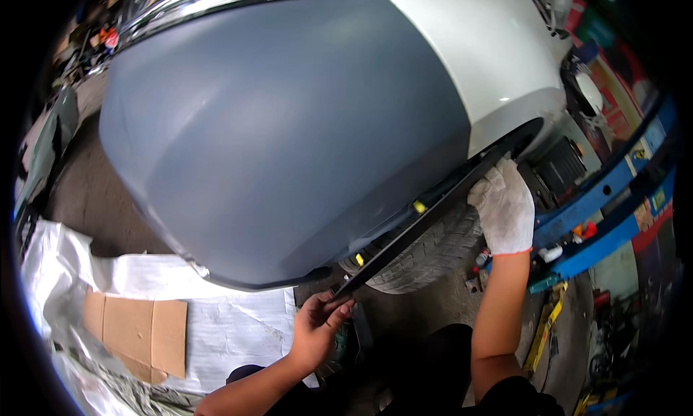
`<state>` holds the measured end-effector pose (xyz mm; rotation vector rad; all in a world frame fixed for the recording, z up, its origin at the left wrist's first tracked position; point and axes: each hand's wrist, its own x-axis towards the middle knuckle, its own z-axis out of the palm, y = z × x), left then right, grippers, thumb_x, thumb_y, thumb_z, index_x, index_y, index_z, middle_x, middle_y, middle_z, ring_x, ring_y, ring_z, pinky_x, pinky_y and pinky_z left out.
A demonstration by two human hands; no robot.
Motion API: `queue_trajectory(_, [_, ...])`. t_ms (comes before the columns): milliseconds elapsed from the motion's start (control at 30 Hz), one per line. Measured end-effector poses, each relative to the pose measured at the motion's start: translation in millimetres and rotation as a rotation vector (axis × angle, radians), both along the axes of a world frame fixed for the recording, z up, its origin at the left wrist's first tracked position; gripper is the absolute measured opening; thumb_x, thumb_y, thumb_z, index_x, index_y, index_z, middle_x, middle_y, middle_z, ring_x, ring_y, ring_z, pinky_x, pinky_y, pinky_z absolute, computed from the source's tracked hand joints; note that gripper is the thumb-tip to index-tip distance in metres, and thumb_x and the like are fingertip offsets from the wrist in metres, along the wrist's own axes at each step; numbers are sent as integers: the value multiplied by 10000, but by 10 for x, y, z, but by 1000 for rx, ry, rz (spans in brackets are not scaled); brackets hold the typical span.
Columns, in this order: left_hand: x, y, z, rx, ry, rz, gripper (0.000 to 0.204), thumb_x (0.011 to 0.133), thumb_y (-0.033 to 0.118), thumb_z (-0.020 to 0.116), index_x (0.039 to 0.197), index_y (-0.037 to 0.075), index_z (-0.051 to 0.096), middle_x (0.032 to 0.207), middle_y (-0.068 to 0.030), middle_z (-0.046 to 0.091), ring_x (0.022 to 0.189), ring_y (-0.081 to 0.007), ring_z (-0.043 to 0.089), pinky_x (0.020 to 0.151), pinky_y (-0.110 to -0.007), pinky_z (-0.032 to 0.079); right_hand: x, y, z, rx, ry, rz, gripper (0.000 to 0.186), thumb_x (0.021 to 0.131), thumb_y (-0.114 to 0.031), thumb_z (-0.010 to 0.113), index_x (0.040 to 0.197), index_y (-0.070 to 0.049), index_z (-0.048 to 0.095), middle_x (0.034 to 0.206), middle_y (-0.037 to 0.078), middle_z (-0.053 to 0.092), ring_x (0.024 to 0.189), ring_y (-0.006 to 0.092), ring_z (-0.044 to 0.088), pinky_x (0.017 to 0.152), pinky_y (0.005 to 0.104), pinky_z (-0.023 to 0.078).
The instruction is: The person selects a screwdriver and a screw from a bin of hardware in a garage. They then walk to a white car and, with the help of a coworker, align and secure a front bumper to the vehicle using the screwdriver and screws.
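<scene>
A long black trim strip [419,230] runs diagonally below a car panel that is matte grey [281,120] on the left and white [498,55] on the right. My bare left hand [317,326] grips the strip's lower end, thumb and fingers pinched round it. My right hand [503,203], in a white knit glove, grips the strip higher up, near its curved upper part. Small yellow clips [420,207] show along the gap between strip and body. A tyre [411,268] lies behind the strip, partly hidden.
Silvery sheeting [242,329] and a flattened cardboard piece [130,329] cover floor at lower left. Loose panels [40,149] stand at far left. A blue lift beam [577,257], small tools and a yellow bar [545,322] lie to the right.
</scene>
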<state>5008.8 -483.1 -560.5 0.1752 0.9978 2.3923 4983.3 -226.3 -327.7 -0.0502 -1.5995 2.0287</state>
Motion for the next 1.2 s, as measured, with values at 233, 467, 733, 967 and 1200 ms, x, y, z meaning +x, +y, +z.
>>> queue_trajectory(233, [-296,29,17,401,-347,-420,512,914,250,617,1323,20,412,1389,-223,447,1239,-337,493,1002,-442,438,-122,38,235,-106,-215,-107,333,981,-408,487,926,-82,530,749,52,535,607,198,511,568,334,444])
queue_trajectory(467, [-347,209,-69,597,-435,-375,558,904,332,624,1348,45,447,1417,-142,446,1261,-282,464,1034,-432,403,-122,65,166,-13,-226,-276,455,965,-496,463,1085,-67,555,866,86,602,609,198,534,540,343,430])
queue_trajectory(733, [-275,102,77,509,-388,-275,441,934,334,575,1295,88,515,1340,-137,522,1225,-294,513,984,-475,452,-200,49,333,203,-252,-316,532,893,-494,598,1157,-44,498,830,57,579,584,170,564,472,291,420])
queue_trajectory(967, [-229,12,159,550,-518,-354,516,896,307,620,1340,92,470,1376,-126,484,1236,-312,502,930,-522,501,-109,-8,496,188,-381,-182,232,834,-145,569,1016,-13,510,728,57,575,550,151,604,398,237,399])
queue_trajectory(1200, [-189,50,205,607,-555,-310,441,918,195,597,1318,82,451,1320,-136,528,1271,-311,469,891,-509,494,-63,-67,505,19,-351,-144,179,865,-86,525,1020,4,522,730,69,609,557,172,622,441,264,502])
